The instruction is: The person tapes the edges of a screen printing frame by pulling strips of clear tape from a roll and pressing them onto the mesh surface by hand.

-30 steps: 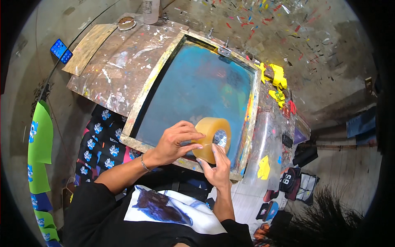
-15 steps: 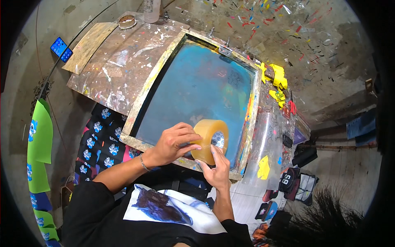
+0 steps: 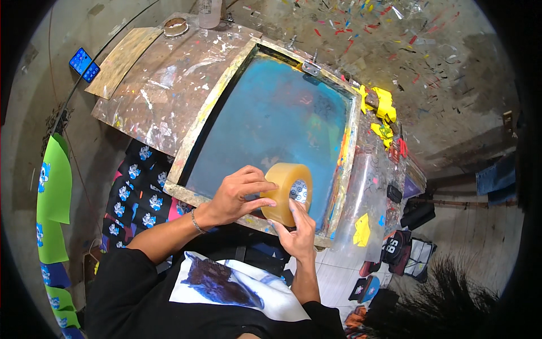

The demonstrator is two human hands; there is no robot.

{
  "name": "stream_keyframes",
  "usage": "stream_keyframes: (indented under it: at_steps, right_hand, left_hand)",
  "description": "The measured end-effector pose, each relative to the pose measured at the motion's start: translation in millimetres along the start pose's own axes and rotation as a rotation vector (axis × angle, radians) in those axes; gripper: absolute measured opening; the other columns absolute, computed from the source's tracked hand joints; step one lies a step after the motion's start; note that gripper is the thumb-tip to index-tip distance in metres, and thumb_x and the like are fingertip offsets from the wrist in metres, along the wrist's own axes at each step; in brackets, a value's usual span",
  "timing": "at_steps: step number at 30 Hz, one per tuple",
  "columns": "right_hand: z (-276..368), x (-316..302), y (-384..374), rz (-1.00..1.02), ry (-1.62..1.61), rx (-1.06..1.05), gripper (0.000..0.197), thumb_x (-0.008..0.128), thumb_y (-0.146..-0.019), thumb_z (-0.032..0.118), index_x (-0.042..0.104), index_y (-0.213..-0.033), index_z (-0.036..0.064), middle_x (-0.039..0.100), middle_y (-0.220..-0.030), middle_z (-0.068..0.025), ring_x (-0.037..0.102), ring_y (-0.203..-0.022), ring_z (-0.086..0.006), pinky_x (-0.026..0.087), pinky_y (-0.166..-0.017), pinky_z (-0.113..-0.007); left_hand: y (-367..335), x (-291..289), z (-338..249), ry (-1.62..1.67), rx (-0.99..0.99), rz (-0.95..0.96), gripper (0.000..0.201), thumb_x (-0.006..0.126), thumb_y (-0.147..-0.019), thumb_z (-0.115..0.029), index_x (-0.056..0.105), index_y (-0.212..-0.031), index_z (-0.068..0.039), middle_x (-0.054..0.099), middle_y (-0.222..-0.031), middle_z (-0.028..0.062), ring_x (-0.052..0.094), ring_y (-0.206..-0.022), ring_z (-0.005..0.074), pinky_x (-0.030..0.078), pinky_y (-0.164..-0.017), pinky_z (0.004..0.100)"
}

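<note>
A wide roll of clear, yellowish packing tape point(image 3: 278, 189) is held up over the near edge of a wooden-framed printing screen point(image 3: 192, 133). My right hand point(image 3: 298, 231) grips the roll from below, its thumb at the printed inner core. On the roll's left side, my left hand point(image 3: 240, 195) is curled, with thumb and forefinger tips at the tape's outer face. Whether a loose tape end lies between those fingertips is too small to tell. Blue-grey mesh point(image 3: 265, 124) with darker stains fills the screen, which rests on a paint-spattered table.
A metal hinge clamp point(image 3: 310, 68) sits at the screen's far edge. Crumpled yellow tape point(image 3: 384, 107) and a clear plastic sheet point(image 3: 361, 186) lie right of it. A phone point(image 3: 84, 65), a round tin point(image 3: 175, 26) and a bottle point(image 3: 209, 14) are at the far left.
My left thumb and forefinger have spread slightly apart at the tape's face. The roll and my right hand stay nearly in place.
</note>
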State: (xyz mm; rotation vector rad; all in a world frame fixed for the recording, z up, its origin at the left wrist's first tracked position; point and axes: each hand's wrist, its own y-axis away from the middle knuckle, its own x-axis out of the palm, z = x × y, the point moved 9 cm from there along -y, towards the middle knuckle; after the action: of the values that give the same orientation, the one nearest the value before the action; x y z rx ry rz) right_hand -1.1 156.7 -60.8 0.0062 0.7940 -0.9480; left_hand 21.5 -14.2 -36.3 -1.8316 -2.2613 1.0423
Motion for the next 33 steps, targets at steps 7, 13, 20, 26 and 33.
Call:
stream_keyframes:
  at_steps: [7,13,20,26,33]
  right_hand:
    - [-2.7,0.7,0.2,0.005,-0.018,0.007,0.059,0.082,-0.071,0.002,0.059,-0.123,-0.0116,0.068,-0.113,-0.0254,0.066,-0.106,-0.0387,0.05,-0.095,-0.041]
    - [-4.9,1.0,0.2,0.034,-0.02,0.003,0.056,0.081,-0.074,0.004,0.057,-0.121,-0.0146,0.065,-0.113,-0.0295,0.064,-0.105,-0.0452,0.048,-0.098,-0.048]
    - [-5.0,-0.1,-2.1,0.03,-0.011,0.007,0.056,0.082,-0.072,0.003,0.059,-0.12,-0.0135,0.067,-0.112,-0.0275,0.065,-0.105,-0.0425,0.048,-0.098,-0.046]
    - [-1.7,-3.0,-3.7,0.031,-0.004,-0.034,0.057,0.084,-0.069,0.003,0.06,-0.119,-0.013,0.068,-0.11,-0.0265,0.067,-0.103,-0.0401,0.048,-0.098,-0.044]
    - [2.1,-1.5,-3.2,0.087,0.004,-0.051,0.058,0.082,-0.072,0.005,0.057,-0.122,-0.0127,0.065,-0.113,-0.0289,0.064,-0.107,-0.0436,0.047,-0.099,-0.049]
  left_hand:
    - [-1.3,-1.1,2.1,0.044,0.0,0.04,0.031,0.086,-0.072,-0.017,0.074,-0.096,-0.003,0.069,-0.089,0.0085,0.065,-0.089,0.0258,0.053,-0.077,0.0362]
    - [-7.2,1.2,5.1,0.071,0.011,0.07,0.028,0.085,-0.074,-0.012,0.074,-0.098,-0.003,0.069,-0.089,0.0087,0.065,-0.085,0.0261,0.053,-0.075,0.0366]
    - [-9.9,2.1,5.5,0.009,0.039,0.111,0.021,0.08,-0.077,-0.006,0.073,-0.097,-0.004,0.067,-0.086,0.009,0.065,-0.083,0.0254,0.052,-0.074,0.0364]
    - [-20.8,4.6,-4.9,-0.078,0.162,0.218,0.021,0.076,-0.078,-0.002,0.067,-0.097,-0.005,0.061,-0.085,0.0077,0.06,-0.078,0.027,0.047,-0.07,0.038]
    - [-20.9,14.1,-10.4,-0.127,0.258,0.318,0.031,0.074,-0.07,0.002,0.057,-0.096,-0.005,0.053,-0.086,0.0097,0.055,-0.077,0.0289,0.046,-0.068,0.0395]
